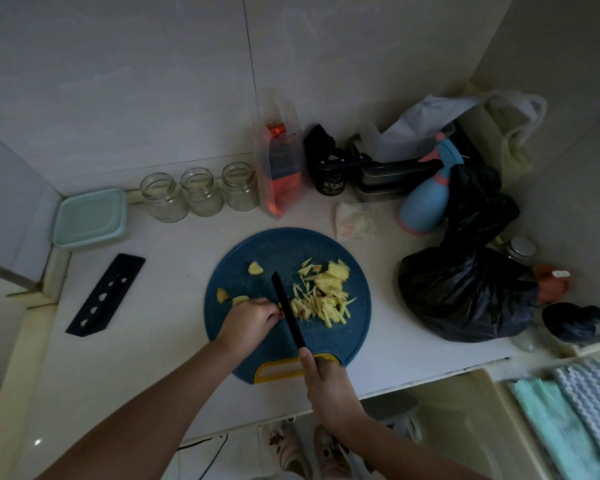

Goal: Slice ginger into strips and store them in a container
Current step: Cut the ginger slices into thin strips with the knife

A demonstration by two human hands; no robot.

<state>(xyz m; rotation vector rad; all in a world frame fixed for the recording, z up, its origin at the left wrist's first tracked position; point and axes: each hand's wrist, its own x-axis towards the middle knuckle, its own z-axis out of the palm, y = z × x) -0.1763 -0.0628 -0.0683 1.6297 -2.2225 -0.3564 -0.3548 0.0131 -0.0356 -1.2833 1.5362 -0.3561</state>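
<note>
Right hand [326, 386] tight around knife [289, 311], left hand [248, 322] curled on ginger [280, 308]; three empty jars [201, 192].

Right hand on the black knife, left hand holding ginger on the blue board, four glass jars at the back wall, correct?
No: the head view shows three glass jars, not four. Otherwise right: right hand on the black knife, left hand holding ginger on the blue board.

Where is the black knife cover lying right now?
In the head view, the black knife cover lies flat on the white counter, left of the blue cutting board and nearer the person than the teal-lidded container.
</note>
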